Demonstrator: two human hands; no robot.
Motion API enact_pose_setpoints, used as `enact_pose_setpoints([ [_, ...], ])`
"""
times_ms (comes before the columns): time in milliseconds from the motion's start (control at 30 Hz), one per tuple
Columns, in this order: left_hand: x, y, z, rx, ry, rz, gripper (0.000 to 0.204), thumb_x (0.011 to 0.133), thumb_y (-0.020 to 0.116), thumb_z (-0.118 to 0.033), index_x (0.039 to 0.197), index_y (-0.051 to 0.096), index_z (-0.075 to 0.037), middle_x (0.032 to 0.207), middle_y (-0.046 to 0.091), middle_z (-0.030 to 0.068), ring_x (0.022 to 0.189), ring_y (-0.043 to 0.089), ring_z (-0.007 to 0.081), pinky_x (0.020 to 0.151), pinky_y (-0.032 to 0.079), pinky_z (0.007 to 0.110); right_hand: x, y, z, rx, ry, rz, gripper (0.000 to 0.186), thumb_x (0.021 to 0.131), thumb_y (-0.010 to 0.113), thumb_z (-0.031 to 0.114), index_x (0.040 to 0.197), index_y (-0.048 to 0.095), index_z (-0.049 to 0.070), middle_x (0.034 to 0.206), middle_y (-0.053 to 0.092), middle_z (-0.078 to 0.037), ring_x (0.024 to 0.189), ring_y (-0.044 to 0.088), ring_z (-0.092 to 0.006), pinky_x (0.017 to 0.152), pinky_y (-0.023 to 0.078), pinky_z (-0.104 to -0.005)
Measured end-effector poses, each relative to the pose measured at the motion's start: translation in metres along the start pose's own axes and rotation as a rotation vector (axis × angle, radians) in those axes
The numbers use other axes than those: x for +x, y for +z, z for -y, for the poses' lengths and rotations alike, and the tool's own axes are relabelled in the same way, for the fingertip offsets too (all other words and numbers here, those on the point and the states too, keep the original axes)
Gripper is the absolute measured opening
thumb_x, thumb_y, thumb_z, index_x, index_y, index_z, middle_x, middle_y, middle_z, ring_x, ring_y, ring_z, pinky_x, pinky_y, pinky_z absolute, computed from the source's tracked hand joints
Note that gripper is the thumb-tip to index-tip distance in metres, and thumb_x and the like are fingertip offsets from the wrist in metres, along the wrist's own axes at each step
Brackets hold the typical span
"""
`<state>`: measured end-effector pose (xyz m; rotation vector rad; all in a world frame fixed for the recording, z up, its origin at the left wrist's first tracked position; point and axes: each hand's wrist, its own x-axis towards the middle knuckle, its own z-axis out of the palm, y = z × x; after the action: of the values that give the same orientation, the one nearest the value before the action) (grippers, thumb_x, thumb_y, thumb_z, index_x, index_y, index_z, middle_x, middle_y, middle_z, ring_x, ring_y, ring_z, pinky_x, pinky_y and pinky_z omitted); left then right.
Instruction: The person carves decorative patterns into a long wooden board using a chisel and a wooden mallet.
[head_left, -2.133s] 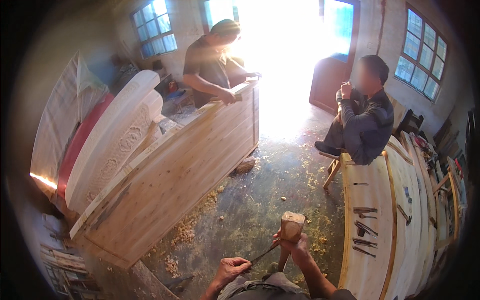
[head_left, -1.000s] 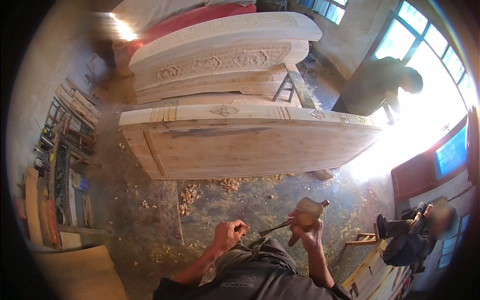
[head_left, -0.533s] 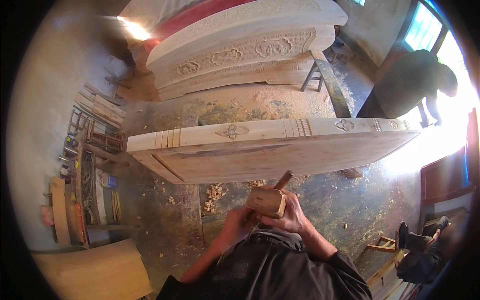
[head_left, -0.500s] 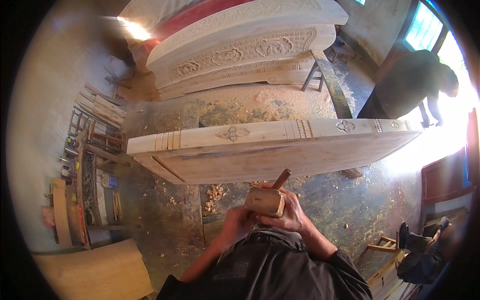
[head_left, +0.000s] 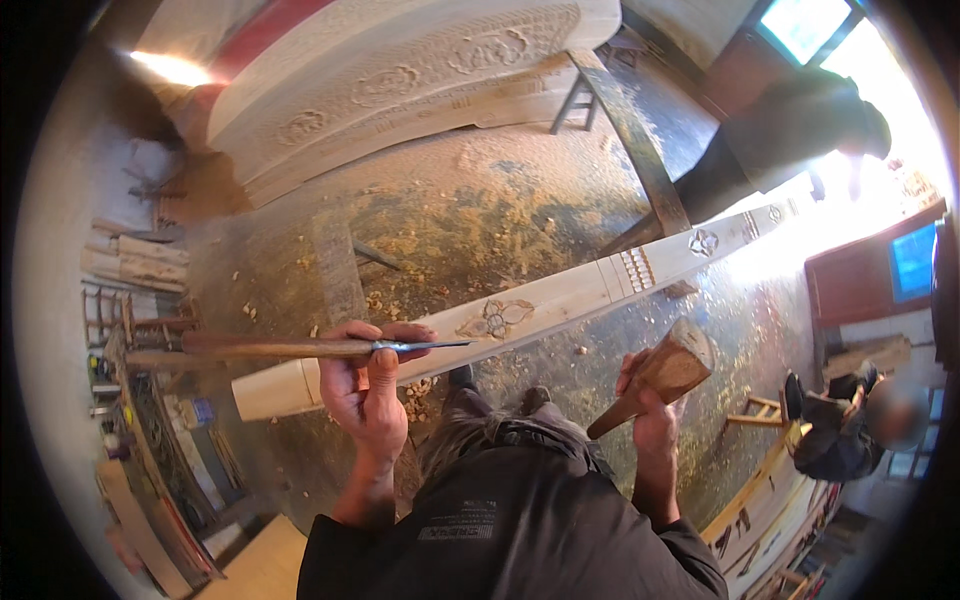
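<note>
My left hand [head_left: 372, 390] holds a chisel [head_left: 280, 346] with a wooden handle and metal blade, lying nearly horizontal, its tip pointing right over the pale wooden panel's narrow carved edge [head_left: 610, 280]. A flower relief [head_left: 496, 318] on that edge sits just beyond the blade's tip. My right hand [head_left: 652, 400] grips the handle of a block-headed wooden mallet [head_left: 680, 360], head raised to the upper right, in front of the panel. My feet show below the panel, near wood chips on the floor.
Carved pale boards [head_left: 390, 90] stand at the back near a trestle [head_left: 620, 120]. A bent-over person [head_left: 770, 130] is by the bright doorway; another [head_left: 840, 430] sits at right beside a bench with hand tools [head_left: 740, 510]. Timber and tools [head_left: 140, 420] line the left wall.
My hands have parted: the chisel has come up in my left hand, the mallet has moved right in my right. I am closer to the panel, and the view has turned.
</note>
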<state>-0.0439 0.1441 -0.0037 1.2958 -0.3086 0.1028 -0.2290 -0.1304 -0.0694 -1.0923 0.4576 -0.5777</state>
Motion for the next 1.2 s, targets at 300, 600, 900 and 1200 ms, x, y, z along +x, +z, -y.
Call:
enact_pose_setpoints([
  [300,0.044,-0.024,0.036,0.033,-0.196,0.101,0.028,0.111,0.066,-0.017,0.127,0.052,0.001,0.106,0.076,0.0222,0.094,0.078,0.0268,0.082,0.068,0.039,-0.015,0.057,-0.021,-0.172,0.077,-0.181,0.048,0.080,0.077,0.000,0.126,0.064,-0.006,0.109,0.073,-0.014,0.092,0.072,-0.0207,0.078,0.059,-0.0349],
  [600,0.044,-0.016,0.033,0.132,-0.290,0.127,0.028,0.113,0.062,-0.016,0.130,0.049,0.002,0.108,0.075,0.0228,0.099,0.078,0.0278,0.086,0.068,0.039,0.016,0.077,-0.043,-0.131,0.029,-0.207,0.046,0.087,0.078,-0.004,0.131,0.063,-0.005,0.115,0.073,-0.014,0.095,0.073,-0.0198,0.081,0.062,-0.0340],
  [900,0.062,0.001,0.021,0.363,-0.196,0.410,0.027,0.109,0.069,-0.009,0.127,0.054,0.003,0.106,0.079,0.0205,0.099,0.077,0.0220,0.091,0.062,0.034,0.025,0.073,-0.042,-0.194,0.041,-0.229,0.045,0.085,0.073,0.004,0.129,0.061,-0.001,0.108,0.069,-0.011,0.087,0.068,-0.0185,0.077,0.056,-0.0329],
  [1200,0.072,0.014,0.025,0.445,-0.211,0.460,0.024,0.108,0.071,-0.009,0.124,0.058,0.004,0.103,0.080,0.0162,0.097,0.076,0.0172,0.089,0.060,0.031,0.012,0.044,-0.032,-0.232,-0.029,-0.303,0.047,0.086,0.072,0.006,0.132,0.061,-0.001,0.112,0.067,-0.011,0.087,0.067,-0.0184,0.077,0.056,-0.0349],
])
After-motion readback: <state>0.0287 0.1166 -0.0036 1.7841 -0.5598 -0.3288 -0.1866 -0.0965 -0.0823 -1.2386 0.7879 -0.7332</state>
